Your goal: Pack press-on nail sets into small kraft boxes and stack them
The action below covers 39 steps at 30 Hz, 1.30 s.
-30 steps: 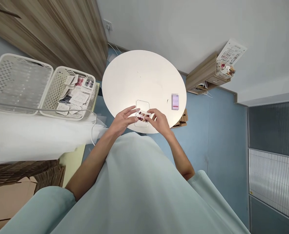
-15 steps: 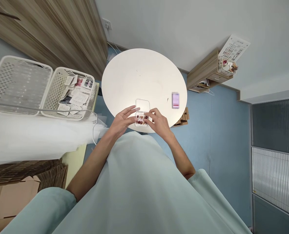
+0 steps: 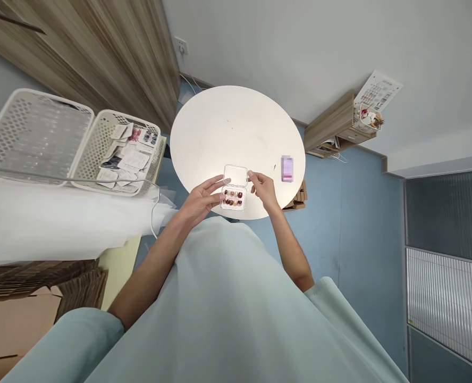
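Head view, looking down. Left hand (image 3: 199, 203): thumb and fingers well parted, a clear gap between; thumb tip at the left edge of a clear, rectangular plastic case (image 3: 234, 206), longer fingertips by the hinge and lower left of its raised lid (image 3: 236, 173). Light contact, by the look of it.

Right hand (image 3: 263, 189): fingers bent, one tip against the right edge of the lid; whether thumb and finger pinch it, cannot tell.

Case sits between the two sets of fingers, open, lid tipped away from the wearer. Inside, just right of the left thumb, small glossy nail-shaped pieces (image 3: 239, 194) in two rows: dark red, amber, pale.

Under the fingers, near edge of a white round-edged table (image 3: 204, 133). Right of the right fingers, apart from them: an upright rectangular phone (image 3: 287, 168), lilac screen, pixelated. Small dark speck (image 3: 275, 167) between the two.

Well left of the left fingers: white perforated plastic basket (image 3: 96, 143) holding paper packets (image 3: 132, 159); beyond it, a second white basket (image 3: 16, 114) of clear plastic, details indistinct.
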Motion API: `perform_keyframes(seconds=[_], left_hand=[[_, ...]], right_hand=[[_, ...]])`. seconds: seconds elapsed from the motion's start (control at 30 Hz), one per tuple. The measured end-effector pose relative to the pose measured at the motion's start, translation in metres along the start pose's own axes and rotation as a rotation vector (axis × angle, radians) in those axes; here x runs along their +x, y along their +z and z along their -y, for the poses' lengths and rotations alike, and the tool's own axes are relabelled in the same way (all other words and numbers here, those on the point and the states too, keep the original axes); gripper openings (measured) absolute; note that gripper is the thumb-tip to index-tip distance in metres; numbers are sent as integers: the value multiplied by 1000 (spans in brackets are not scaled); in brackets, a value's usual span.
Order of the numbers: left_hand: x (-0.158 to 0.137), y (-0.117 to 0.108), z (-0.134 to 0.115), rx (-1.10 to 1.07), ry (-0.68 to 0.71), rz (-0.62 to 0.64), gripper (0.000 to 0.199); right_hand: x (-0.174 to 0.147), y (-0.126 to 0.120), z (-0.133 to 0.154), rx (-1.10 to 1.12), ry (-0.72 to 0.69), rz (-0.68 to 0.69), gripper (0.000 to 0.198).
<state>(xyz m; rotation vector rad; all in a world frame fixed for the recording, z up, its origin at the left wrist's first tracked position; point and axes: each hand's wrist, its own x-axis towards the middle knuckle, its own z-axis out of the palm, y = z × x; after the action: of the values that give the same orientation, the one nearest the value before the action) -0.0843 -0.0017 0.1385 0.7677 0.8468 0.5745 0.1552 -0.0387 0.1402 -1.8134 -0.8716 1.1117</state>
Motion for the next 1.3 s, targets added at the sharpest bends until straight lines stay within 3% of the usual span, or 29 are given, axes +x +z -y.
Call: perform_keyframes(seconds=[0.2, 0.4, 0.6, 0.77, 1.13, 1.3], left_hand=[[0, -7, 9, -104, -19, -35, 71], [0, -14, 12, -159, 2, -63, 66], [1, -15, 9, -232, 26, -80, 57], [6, -14, 7, -282, 29, -101, 52], [9, -7, -4, -189, 20, -68, 57], [10, -6, -4, -171, 24, -76, 61]], right_hand=[[12, 21, 11, 64, -57, 28, 49], [13, 22, 35, 8, -213, 21, 44], [-22, 17, 57, -83, -358, 24, 41], [-53, 10, 53, -165, -455, 83, 33], [-71, -1, 22, -186, -398, 159, 28], [-74, 0, 24, -168, -293, 122, 42]])
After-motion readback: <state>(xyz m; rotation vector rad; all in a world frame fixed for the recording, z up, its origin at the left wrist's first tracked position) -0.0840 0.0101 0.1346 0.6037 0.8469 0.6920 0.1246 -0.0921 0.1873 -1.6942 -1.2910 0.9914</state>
